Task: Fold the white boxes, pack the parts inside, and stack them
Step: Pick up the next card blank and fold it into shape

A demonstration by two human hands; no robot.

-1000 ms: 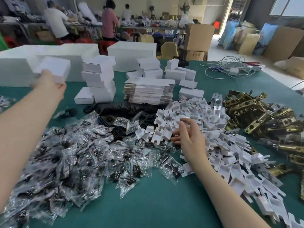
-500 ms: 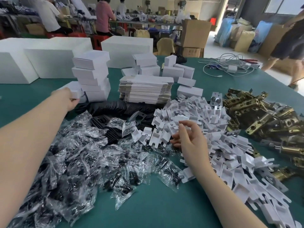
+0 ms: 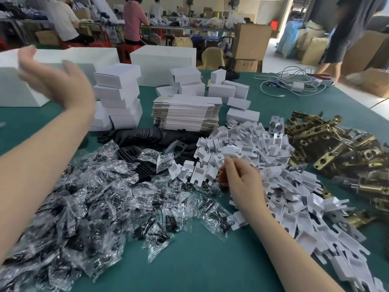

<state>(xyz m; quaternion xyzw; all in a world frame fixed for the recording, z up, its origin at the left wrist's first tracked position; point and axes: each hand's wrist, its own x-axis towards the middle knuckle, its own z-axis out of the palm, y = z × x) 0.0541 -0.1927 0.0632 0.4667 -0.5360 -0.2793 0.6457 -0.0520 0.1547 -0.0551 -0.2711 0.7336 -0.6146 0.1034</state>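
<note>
Both hands work above a crowded green counter [image 3: 189,260]: the left hand [image 3: 56,81] hangs raised and blurred over the far-left side, fingers spread and holding nothing, while the right hand [image 3: 237,178] sits low near the middle, fingers curled into the near-left edge of the heap of white card inserts [image 3: 273,165], though whether they pinch one cannot be told. Just beyond the left hand, toward the far edge, stands the stack of folded white boxes [image 3: 117,95], long sides running roughly left to right. Flat unfolded box blanks [image 3: 187,112] lie piled at mid-counter on the far side, between the two hands and beyond both; the left hand appears the nearer to the finished stack, the right to the inserts. Bagged screw packets [image 3: 94,197] spread across the near-left, black plates [image 3: 147,135] behind them, and brass latches [image 3: 336,148] crowd the right edge. Judging by this layout, the next box would likely come from the blanks, straight ahead of the right hand
</note>
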